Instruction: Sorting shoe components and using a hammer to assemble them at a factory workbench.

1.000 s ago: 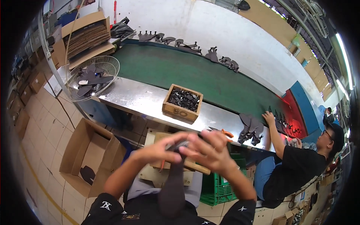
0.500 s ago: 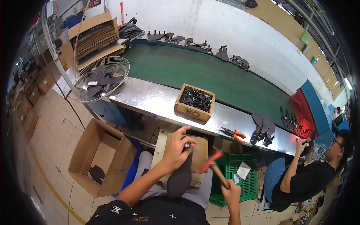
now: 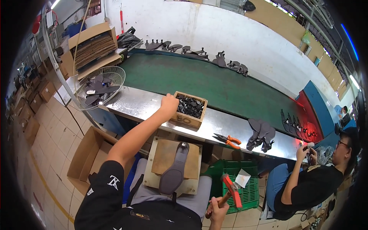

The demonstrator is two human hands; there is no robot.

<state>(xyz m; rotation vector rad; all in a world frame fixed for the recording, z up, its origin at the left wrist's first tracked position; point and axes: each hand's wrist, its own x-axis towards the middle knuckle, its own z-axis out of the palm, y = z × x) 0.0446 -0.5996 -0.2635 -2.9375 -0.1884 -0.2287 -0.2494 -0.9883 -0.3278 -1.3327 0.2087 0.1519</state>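
Note:
My left hand [image 3: 169,105] reaches forward to the wooden box [image 3: 188,122] on the metal ledge, its fingers curled at the box's left wall. Small black pieces [image 3: 190,107] fill that box. In my right hand [image 3: 217,210], low at the right of my lap, is a hammer [image 3: 232,191] with a red head and a wooden handle. A dark grey shoe sole [image 3: 173,177] lies on a tan board [image 3: 161,161] across my lap, its wide end toward me. At its narrow far end is a shiny round heel part [image 3: 183,147].
Orange-handled pliers [image 3: 230,141] and several grey soles [image 3: 262,133] lie on the ledge. Beyond runs a green conveyor belt [image 3: 184,78]. A wire basket [image 3: 100,103] holds soles at left. An open carton [image 3: 82,165], a green crate [image 3: 249,193] and a co-worker [image 3: 314,180] surround me.
My left hand has left the sole and moved forward to the wooden box. The sole now rests on the board. My right hand has lowered the hammer toward me.

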